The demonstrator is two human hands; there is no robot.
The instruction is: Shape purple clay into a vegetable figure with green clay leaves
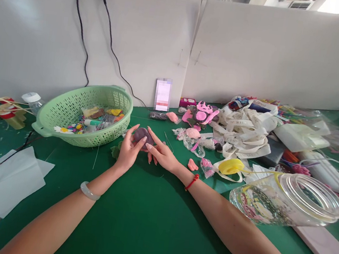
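In the head view, the left hand [127,151] and the right hand [164,156] are both curled around one dark purple-grey lump [141,134], gripping it between their fingers and thumbs above the green bench [132,218]. Left of the hands sits a pale green basket [110,135] of small craft pieces, with white paper sheets [3,188] farther left and nearer the person, while beyond the hands a phone [163,95] stands upright. Right of them are a small coral-pink piece [193,164], a pink-and-dark figure [202,115], heaped white ribbon [245,131] and, farther right, a clear jar [287,201] lying tilted.
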